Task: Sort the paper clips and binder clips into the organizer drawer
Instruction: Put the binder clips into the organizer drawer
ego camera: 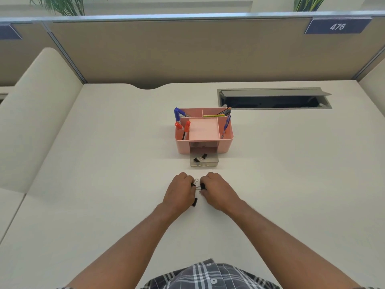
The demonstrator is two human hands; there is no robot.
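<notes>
Both hands are gathering binder clips off the desk (104,205), so the step in hand looks like a pick-up. The left hand (180,191) and the right hand (217,189) lie knuckles-up and side by side, fingers curled down and inward toward each other. Between the two grips sits a small cluster of black binder clips (199,186) with wire handles showing. The right hand's fingers appear to be pinched on one black clip at its inner edge. The left hand's fingers curl over another at the same spot, though whether that grip is really closed on it or only touching cannot be told. One more black clip (194,202) lies just under the heel of the left hand, on the side nearer the person. No paper clips can be made out.

Straight beyond the grips, away from the person, the clear drawer (204,160) stands pulled out from the front of the pink organizer (204,134), with two black clips (200,158) already lying in it. Pens and pencils stand in the organizer's upper compartments.

The next move probably calls for lifting the pinched clips clear of the desk, carrying them forward over the drawer's front wall, and letting go above the open tray. The stray clip near the left wrist would then want collecting.

Both forearms run in from the bottom, bare, converging toward the clips.
</notes>
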